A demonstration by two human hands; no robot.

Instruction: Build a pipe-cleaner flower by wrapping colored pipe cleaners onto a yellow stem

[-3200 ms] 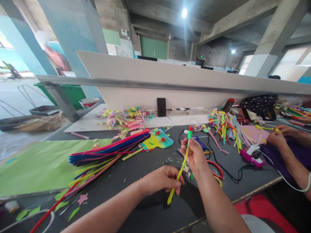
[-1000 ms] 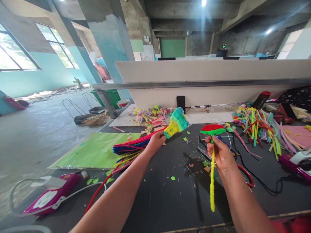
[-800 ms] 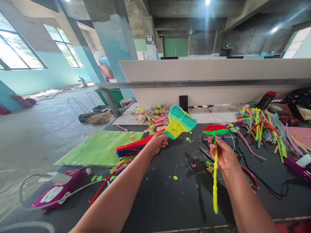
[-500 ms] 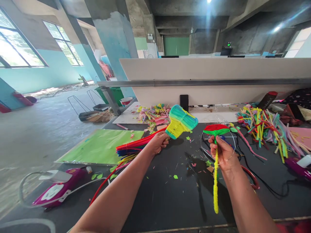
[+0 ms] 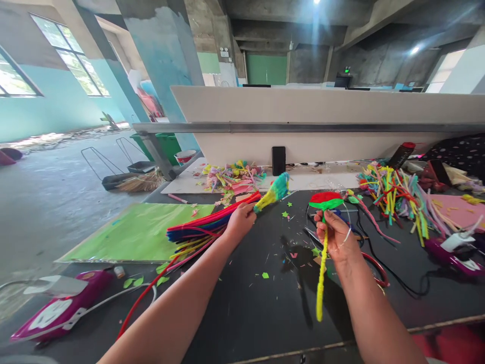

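My left hand [image 5: 240, 221] is closed on the narrow yellow end of a fuzzy yellow-and-teal pipe-cleaner piece [image 5: 276, 192], now seen nearly edge-on. Behind that hand, a bundle of red, blue and yellow pipe cleaners [image 5: 199, 228] lies on the dark table. Between the fingers of my right hand [image 5: 338, 237] is a pipe-cleaner flower [image 5: 326, 201], pinched just under its red-and-green head. Its yellow stem hangs down below the hand. Red-handled scissors [image 5: 380, 273] lie partly hidden behind my right wrist.
Green sheet [image 5: 125, 232] and purple glue gun [image 5: 68, 306] are at left; another purple glue gun [image 5: 454, 255] is at right. Colourful pipe-cleaner scraps [image 5: 392, 194] lie at the right back. A black phone [image 5: 279, 161] leans against the white board [image 5: 341, 108]. Cables cross the table.
The yellow-and-teal piece has turned in my left hand from its broad face to nearly edge-on. My right hand still holds the flower. The whole view has shifted slightly.
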